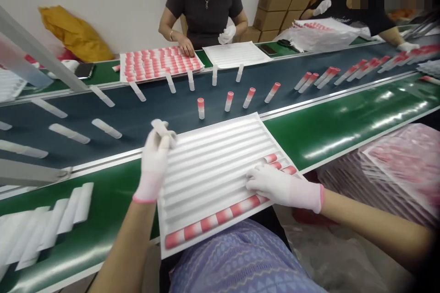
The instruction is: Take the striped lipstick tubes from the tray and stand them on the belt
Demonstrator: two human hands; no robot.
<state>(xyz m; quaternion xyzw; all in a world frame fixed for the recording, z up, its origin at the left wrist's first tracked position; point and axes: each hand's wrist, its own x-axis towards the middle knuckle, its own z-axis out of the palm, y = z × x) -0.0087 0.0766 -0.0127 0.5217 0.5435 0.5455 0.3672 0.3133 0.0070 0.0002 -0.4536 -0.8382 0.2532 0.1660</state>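
My left hand [155, 158], in a white glove with a pink cuff, is raised at the left edge of a white ribbed tray [206, 165]. Its fingers are closed on a small white tube [159, 127]. Low over the tray's right side, my gloved right hand [275, 184] has its fingers curled down among red-and-white tubes [270, 158]; whatever is under the fingertips is hidden. A row of red-and-white tubes [209, 223] lies end to end in the tray's nearest groove.
A dark conveyor belt [147, 112] carries upright white tubes [191, 80] and red-topped tubes [229, 101]. White tubes lie on the green ledge [113, 219] at left. Two co-workers sit opposite, one beside a filled tray [161, 64]. Wrapped stacked trays [402, 165] stand at right.
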